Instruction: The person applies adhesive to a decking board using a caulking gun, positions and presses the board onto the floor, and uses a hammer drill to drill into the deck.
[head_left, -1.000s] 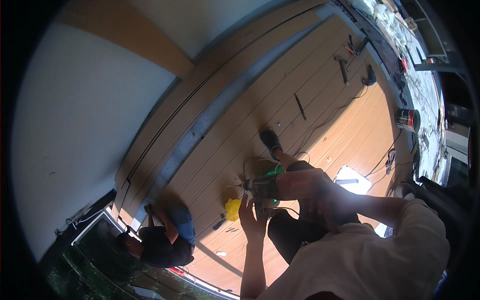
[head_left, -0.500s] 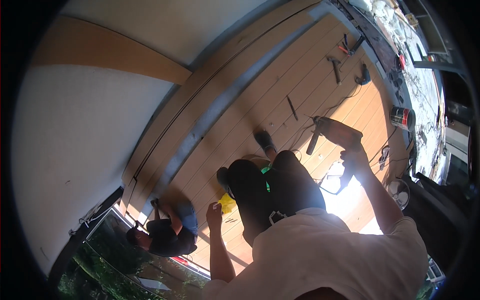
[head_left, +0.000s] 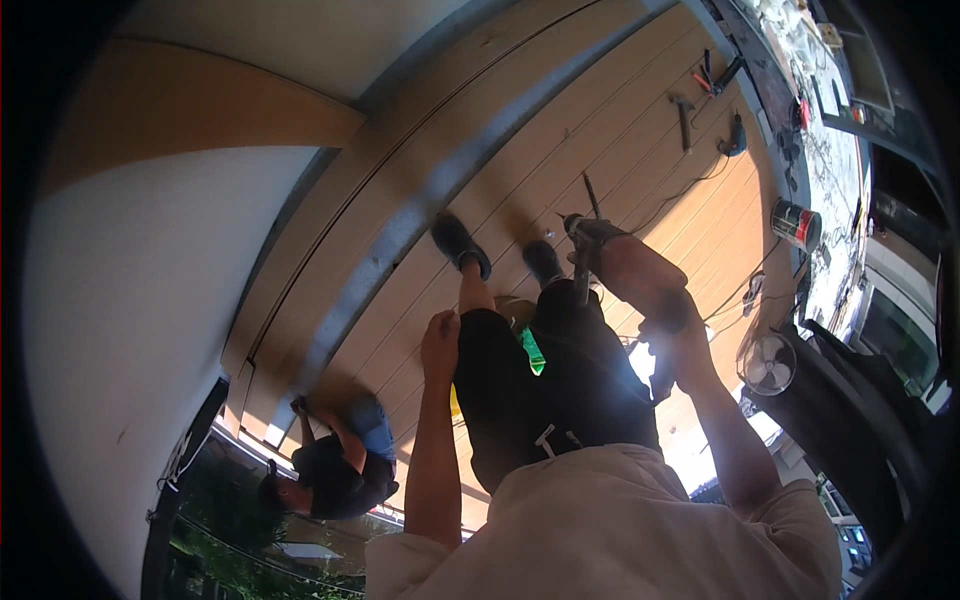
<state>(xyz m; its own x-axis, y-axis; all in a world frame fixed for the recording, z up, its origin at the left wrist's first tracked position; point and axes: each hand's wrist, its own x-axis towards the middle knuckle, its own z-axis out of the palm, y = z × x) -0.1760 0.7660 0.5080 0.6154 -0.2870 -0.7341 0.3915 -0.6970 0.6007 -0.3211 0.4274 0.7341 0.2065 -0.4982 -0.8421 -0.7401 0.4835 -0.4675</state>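
Note:
My right hand (head_left: 676, 345) is wrapped round the grip of a large power drill (head_left: 635, 268). The drill has a side handle (head_left: 581, 280) below its chuck, and its bit points forward and to the left, over the floorboards. My left hand (head_left: 440, 348) is beside my left knee with its fingers curled together; whatever is in them is too small or hidden to make out. A bit of yellow bag (head_left: 455, 402) shows behind my left leg. A bright green item (head_left: 533, 352) is between my knees.
On the plank floor (head_left: 520, 170) lie a hammer (head_left: 683, 122), red-handled pliers (head_left: 703, 80), a blue drill (head_left: 736, 136), a dark rod (head_left: 591, 195) and cables. A bucket (head_left: 795, 224) and a fan (head_left: 768, 362) stand at the right. Another person (head_left: 345, 455) crouches at the left by the wall.
My left hand has moved forward from beside the yellow bag to my knee. My left foot has stepped forward. The drill has swung left, nearer my legs, still in my right hand.

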